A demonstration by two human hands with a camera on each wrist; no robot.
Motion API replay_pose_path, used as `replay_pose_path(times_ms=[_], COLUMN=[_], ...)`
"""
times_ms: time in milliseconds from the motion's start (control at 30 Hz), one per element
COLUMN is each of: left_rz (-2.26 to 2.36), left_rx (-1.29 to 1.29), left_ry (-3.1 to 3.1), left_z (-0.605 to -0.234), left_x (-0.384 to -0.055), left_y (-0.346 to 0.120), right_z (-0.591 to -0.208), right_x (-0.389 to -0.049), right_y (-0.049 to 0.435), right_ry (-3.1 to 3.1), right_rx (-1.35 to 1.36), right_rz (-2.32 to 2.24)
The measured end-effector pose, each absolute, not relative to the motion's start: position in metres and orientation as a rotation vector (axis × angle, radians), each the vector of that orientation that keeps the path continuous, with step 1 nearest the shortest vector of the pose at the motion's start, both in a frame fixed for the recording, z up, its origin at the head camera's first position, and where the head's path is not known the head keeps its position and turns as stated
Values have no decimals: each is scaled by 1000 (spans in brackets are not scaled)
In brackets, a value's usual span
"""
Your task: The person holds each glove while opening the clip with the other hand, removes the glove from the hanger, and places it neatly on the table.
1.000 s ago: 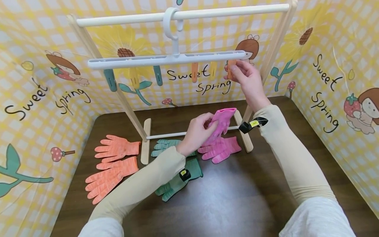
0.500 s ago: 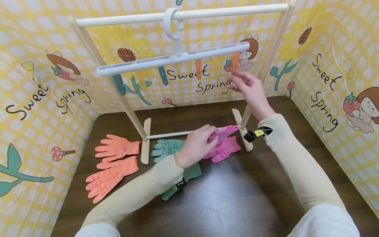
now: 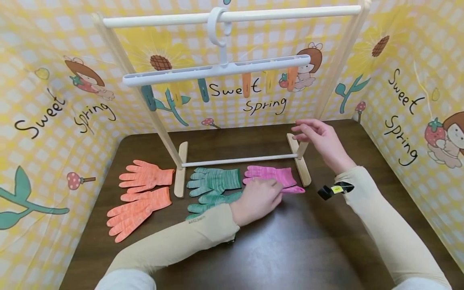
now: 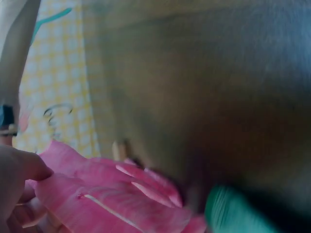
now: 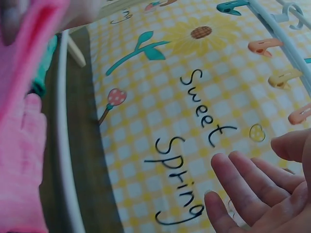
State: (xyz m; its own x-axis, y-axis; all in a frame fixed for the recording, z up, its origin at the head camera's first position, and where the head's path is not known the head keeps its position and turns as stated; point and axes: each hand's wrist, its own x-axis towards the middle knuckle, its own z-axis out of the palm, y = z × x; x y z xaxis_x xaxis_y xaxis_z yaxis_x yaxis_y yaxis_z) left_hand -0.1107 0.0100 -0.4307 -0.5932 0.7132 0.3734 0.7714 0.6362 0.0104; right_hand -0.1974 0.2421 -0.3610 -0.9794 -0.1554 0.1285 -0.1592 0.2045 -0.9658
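Observation:
Low over the table's middle, my left hand (image 3: 258, 199) pinches a pink knit glove (image 4: 112, 194) near its cuff. From above, the hand covers most of that glove, and just the pink cuff (image 3: 294, 189) sticks out past it. Right behind lies a second pink glove (image 3: 275, 174), flat with its cuff to the right. My right hand (image 3: 324, 143) hovers in front of the rack's right upright, its fingers (image 5: 248, 187) loosely bent around nothing. Above it, an orange clip (image 3: 291, 78) hangs at the right end of a pale grey hanger (image 3: 181, 73).
The hanger's hook sits on the white top rail (image 3: 290, 15) of a wooden rack with feet on the dark table (image 3: 290, 249). Several teal, yellow and orange clips hang below it. Green gloves (image 3: 217, 179) and orange gloves (image 3: 143, 177) lie left. Patterned cloth walls enclose the table.
My right hand has let go of the orange clip and come down to the right. The left hand has lowered the pink glove towards the table. The hanger has swung slightly.

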Motion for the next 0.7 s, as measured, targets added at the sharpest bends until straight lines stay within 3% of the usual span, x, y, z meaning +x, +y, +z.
replay_pose_path(times_ms=[300,700], left_rz=[-104,-360], left_rx=[-1302,-1354], left_ry=[-2617,-2764], left_z=[-463,-477], left_x=[-94,-92], left_y=[36,38], right_z=[-379,-393], right_x=[-185,-177], right_y=[254,255], right_ry=[-2497,-2571], right_rx=[364,357], right_rz=[1926,1923])
